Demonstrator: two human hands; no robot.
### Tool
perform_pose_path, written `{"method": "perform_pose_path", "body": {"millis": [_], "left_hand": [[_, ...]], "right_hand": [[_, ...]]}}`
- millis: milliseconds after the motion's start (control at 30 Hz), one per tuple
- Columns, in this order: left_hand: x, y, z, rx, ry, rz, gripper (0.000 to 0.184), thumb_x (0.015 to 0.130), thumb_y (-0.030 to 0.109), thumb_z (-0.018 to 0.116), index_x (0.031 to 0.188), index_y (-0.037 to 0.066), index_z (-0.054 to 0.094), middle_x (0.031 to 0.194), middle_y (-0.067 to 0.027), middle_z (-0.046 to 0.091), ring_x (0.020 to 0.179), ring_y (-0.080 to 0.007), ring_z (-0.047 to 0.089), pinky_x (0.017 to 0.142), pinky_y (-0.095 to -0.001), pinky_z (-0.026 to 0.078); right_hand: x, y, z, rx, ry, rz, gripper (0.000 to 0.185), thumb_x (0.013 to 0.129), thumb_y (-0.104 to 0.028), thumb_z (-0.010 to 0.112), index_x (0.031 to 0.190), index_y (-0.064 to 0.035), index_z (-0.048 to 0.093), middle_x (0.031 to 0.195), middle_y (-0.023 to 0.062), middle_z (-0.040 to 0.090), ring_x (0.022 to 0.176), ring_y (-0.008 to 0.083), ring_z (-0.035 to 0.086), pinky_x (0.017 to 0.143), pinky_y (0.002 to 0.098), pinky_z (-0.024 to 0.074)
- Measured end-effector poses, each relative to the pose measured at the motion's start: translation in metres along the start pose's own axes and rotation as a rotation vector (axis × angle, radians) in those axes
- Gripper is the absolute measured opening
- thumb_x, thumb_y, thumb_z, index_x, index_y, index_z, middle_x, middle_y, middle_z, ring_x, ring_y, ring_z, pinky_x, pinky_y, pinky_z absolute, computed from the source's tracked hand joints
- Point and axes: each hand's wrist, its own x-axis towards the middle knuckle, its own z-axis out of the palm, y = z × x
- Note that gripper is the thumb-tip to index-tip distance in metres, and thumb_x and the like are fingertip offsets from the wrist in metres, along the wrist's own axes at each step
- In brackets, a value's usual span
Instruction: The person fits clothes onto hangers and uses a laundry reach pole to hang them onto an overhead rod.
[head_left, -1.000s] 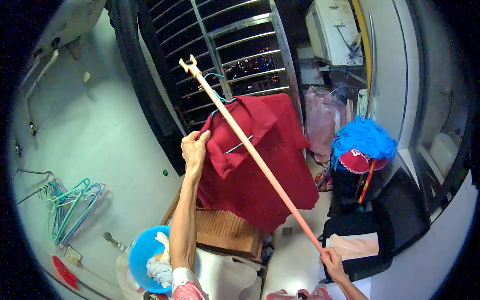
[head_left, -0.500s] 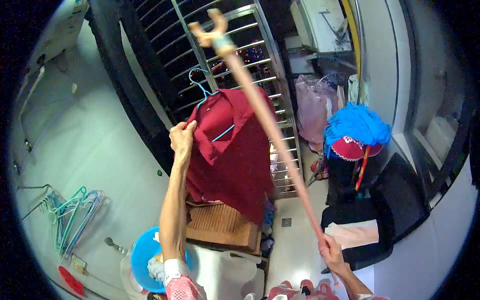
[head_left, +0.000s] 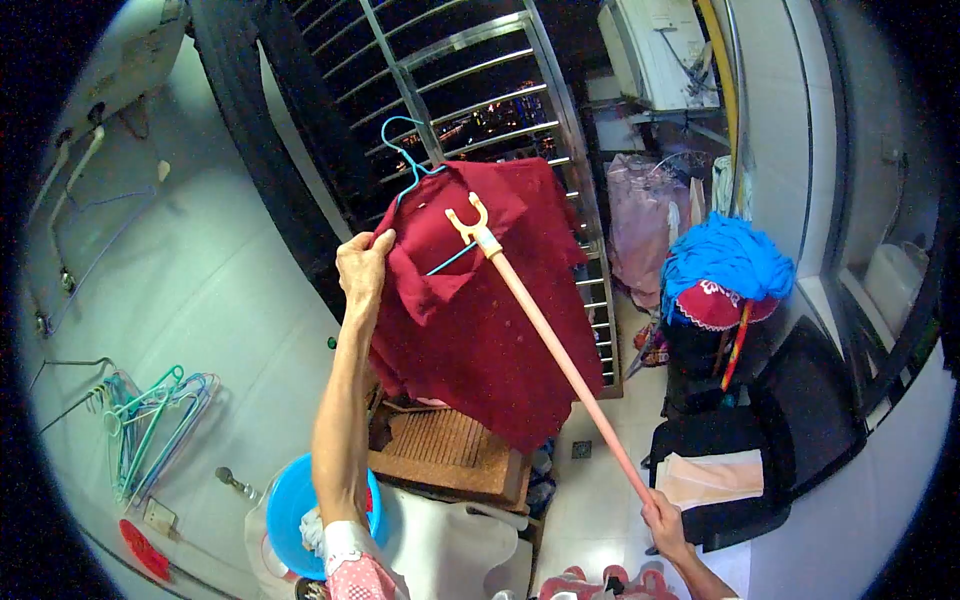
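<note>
My left hand (head_left: 362, 268) is closed on the shoulder edge of a dark red shirt (head_left: 480, 340), which hangs spread out on a blue clothes hanger (head_left: 408, 165). The hanger's hook points up, touching nothing that I can make out. At the lower right, my right hand (head_left: 668, 522) is wrapped round the lower end of a long pink clothes pole (head_left: 560, 358). The pole's cream forked tip (head_left: 474, 224) lies in front of the shirt's collar, just below the hanger's neck; whether it touches the cloth I cannot tell.
Below the shirt stand a wooden washboard (head_left: 440, 445) and a blue basin (head_left: 290, 520) with cloth inside. Several hangers (head_left: 150, 425) hang on the left wall. A black chair (head_left: 720, 515) carries a folded cloth at right, near a blue cloth bundle (head_left: 725, 260). Metal window bars (head_left: 470, 65) rise behind.
The pole's forked tip has come down from above the hanger to in front of the shirt's collar. My left hand keeps its hold on the shirt.
</note>
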Motion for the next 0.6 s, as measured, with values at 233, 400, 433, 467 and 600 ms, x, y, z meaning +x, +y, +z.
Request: {"method": "perform_pose_path", "body": {"millis": [233, 400, 433, 467, 600], "left_hand": [[-0.020, 0.022, -0.003, -0.009, -0.043, 0.039, 0.025, 0.077, 0.029, 0.066, 0.078, 0.004, 0.068, 0.065, -0.0028, 0.063, 0.061, -0.0119, 0.057, 0.061, -0.0289, 0.043], [-0.025, 0.022, 0.000, -0.072, -0.049, 0.098, 0.024, 0.077, 0.026, 0.066, 0.078, 0.002, 0.068, 0.063, -0.0020, 0.062, 0.059, -0.0095, 0.055, 0.057, -0.0269, 0.042], [-0.025, 0.019, 0.001, -0.095, -0.059, 0.100, 0.023, 0.078, 0.025, 0.066, 0.078, 0.001, 0.068, 0.063, -0.0014, 0.062, 0.058, -0.0089, 0.054, 0.057, -0.0262, 0.042], [-0.024, 0.016, 0.002, -0.118, -0.069, 0.100, 0.023, 0.078, 0.023, 0.066, 0.078, 0.001, 0.068, 0.062, -0.0009, 0.061, 0.058, -0.0083, 0.053, 0.056, -0.0254, 0.042], [-0.031, 0.015, 0.003, -0.190, -0.088, 0.105, 0.020, 0.078, 0.021, 0.066, 0.078, 0.000, 0.068, 0.062, 0.0012, 0.059, 0.056, -0.0067, 0.050, 0.053, -0.0234, 0.040]], "right_hand": [[0.017, -0.005, -0.002, 0.057, -0.088, 0.050, 0.025, 0.088, -0.017, 0.052, 0.107, -0.0001, 0.055, 0.068, 0.0082, 0.051, 0.059, 0.0160, 0.049, 0.054, 0.0306, 0.0407], [0.027, -0.007, -0.003, 0.086, -0.098, 0.042, 0.029, 0.088, -0.020, 0.054, 0.110, -0.0004, 0.054, 0.071, 0.0095, 0.054, 0.062, 0.0170, 0.052, 0.057, 0.0324, 0.0434], [0.027, -0.006, -0.002, 0.099, -0.095, 0.044, 0.029, 0.088, -0.020, 0.054, 0.110, -0.0005, 0.055, 0.071, 0.0091, 0.054, 0.062, 0.0167, 0.052, 0.057, 0.0323, 0.0434], [0.027, -0.004, 0.000, 0.110, -0.091, 0.046, 0.029, 0.089, -0.020, 0.053, 0.110, -0.0005, 0.055, 0.071, 0.0088, 0.054, 0.062, 0.0164, 0.052, 0.057, 0.0321, 0.0434], [0.030, -0.006, 0.003, 0.130, -0.076, 0.060, 0.028, 0.090, -0.021, 0.052, 0.110, -0.0010, 0.055, 0.069, 0.0068, 0.053, 0.062, 0.0151, 0.051, 0.056, 0.0312, 0.0433]]}}
